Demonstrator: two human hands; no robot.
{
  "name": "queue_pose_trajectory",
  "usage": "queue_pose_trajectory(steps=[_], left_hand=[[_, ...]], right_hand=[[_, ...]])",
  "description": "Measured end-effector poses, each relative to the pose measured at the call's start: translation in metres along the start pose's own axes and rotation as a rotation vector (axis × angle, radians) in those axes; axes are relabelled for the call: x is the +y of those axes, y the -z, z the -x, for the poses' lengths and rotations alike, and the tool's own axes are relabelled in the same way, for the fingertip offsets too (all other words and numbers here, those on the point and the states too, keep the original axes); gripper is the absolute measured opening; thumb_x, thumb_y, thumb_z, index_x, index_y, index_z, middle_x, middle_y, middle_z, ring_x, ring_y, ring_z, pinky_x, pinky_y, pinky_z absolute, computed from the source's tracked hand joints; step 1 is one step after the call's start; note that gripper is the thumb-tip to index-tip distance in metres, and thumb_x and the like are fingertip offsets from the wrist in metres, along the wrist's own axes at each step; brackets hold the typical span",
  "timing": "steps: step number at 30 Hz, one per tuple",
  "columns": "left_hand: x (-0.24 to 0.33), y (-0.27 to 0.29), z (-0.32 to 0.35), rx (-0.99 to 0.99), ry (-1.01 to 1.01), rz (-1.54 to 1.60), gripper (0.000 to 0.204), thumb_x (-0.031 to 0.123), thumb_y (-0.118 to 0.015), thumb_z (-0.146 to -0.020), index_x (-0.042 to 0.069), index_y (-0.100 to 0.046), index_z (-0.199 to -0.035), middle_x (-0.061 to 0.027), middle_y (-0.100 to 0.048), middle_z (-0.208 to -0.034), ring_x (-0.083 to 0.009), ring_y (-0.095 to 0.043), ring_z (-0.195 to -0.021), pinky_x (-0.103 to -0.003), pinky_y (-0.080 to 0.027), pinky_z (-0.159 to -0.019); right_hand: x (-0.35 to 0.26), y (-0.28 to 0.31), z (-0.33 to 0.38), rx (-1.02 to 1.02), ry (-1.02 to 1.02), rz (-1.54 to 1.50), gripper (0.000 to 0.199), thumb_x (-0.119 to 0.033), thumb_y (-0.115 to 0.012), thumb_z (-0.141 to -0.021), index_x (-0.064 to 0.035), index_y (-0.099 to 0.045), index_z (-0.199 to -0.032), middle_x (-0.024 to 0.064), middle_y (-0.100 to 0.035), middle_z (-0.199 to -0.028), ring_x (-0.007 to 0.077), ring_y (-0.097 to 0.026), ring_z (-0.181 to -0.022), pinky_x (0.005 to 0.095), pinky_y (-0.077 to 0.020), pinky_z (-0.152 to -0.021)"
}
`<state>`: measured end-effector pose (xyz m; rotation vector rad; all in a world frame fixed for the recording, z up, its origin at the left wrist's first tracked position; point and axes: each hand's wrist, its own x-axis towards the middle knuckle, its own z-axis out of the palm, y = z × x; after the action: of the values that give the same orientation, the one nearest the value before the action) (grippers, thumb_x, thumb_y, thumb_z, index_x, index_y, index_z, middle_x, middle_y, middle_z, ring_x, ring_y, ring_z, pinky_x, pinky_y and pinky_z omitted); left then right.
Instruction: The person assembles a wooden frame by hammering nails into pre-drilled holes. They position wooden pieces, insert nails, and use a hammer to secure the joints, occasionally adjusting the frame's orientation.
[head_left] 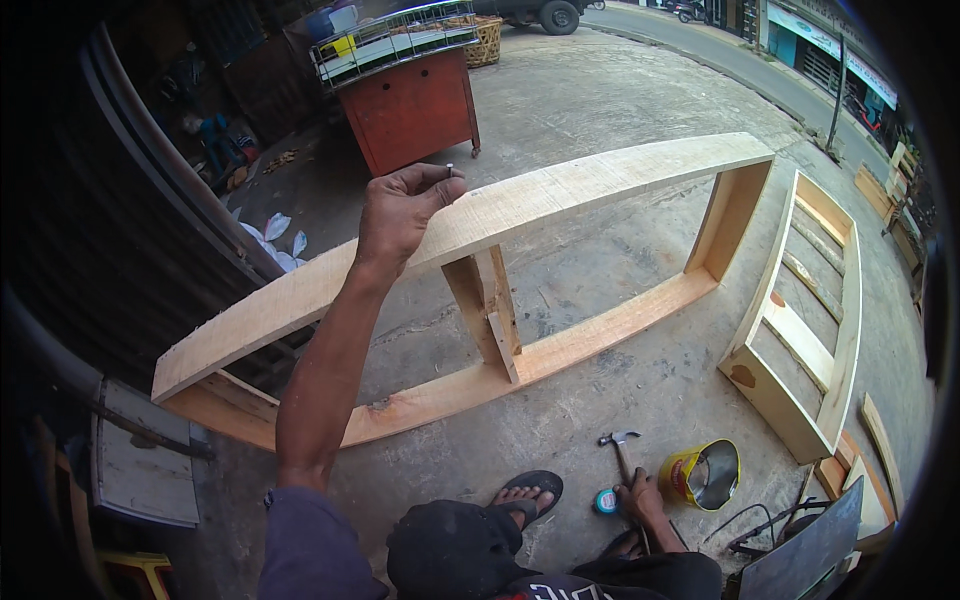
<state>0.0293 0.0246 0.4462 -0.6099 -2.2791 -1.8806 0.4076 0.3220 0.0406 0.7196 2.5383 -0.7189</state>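
Note:
My left hand point(397, 212) is raised above the top plank of a long wooden frame point(560, 185), which stands on its edge. Thumb and finger pinch a small nail point(450, 171), its pale tip showing. Lower right, my right hand point(640, 496) is closed around the handle of a claw hammer point(621, 447), head pointing away from me. Beside that hand is a round turquoise object point(606, 501), kind unclear. To its right stands a yellow tin point(702, 474) with an open top. A short upright divider point(485, 310) joins the frame's two long planks near the middle.
A second wooden frame with crosspieces point(735, 355) lies at the right, near loose boards point(880, 455). A red cart point(412, 118) with a metal rail stands beyond the frame. At left is a corrugated shutter point(90, 230). My sandalled foot point(530, 497) is on the concrete.

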Motion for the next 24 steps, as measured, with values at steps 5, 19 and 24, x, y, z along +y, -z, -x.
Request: queue_pose_trajectory(steps=[5, 19, 24], left_hand=[[-0.02, -0.004, -0.004, 0.049, 0.041, -0.137, 0.022, 0.017, -0.085, -0.086, 0.001, -0.08, -0.1, -0.0027, -0.075, -0.085, -0.0085, -0.066, -0.077, -0.025, -0.054, -0.074], [-0.007, -0.006, 0.009, 0.001, 0.062, -0.378, 0.024, 0.019, -0.086, -0.085, 0.004, -0.082, -0.103, -0.0057, -0.08, -0.091, -0.0084, -0.069, -0.08, -0.026, -0.055, -0.079], [-0.007, -0.001, 0.007, -0.049, 0.064, -0.362, 0.02, 0.021, -0.085, -0.084, 0.012, -0.084, -0.101, -0.0046, -0.081, -0.09, -0.0096, -0.072, -0.077, -0.027, -0.056, -0.077]], right_hand=[[0.021, -0.013, -0.009, -0.039, -0.01, -0.232, 0.063, -0.039, -0.073, -0.088, 0.0049, -0.058, -0.131, 0.0318, -0.07, -0.104, 0.0422, -0.072, -0.097, 0.0479, -0.0577, -0.084], [-0.263, 0.32, 0.068, 0.482, 0.851, -0.222, 0.066, -0.018, -0.063, -0.101, -0.0177, -0.034, -0.16, 0.0204, -0.074, -0.099, 0.0333, -0.074, -0.085, 0.046, -0.0586, -0.073], [-0.323, 0.344, 0.065, 0.588, 0.983, -0.252, 0.064, -0.019, -0.064, -0.102, -0.0194, -0.036, -0.159, 0.021, -0.073, -0.1, 0.0327, -0.074, -0.083, 0.044, -0.059, -0.07]])
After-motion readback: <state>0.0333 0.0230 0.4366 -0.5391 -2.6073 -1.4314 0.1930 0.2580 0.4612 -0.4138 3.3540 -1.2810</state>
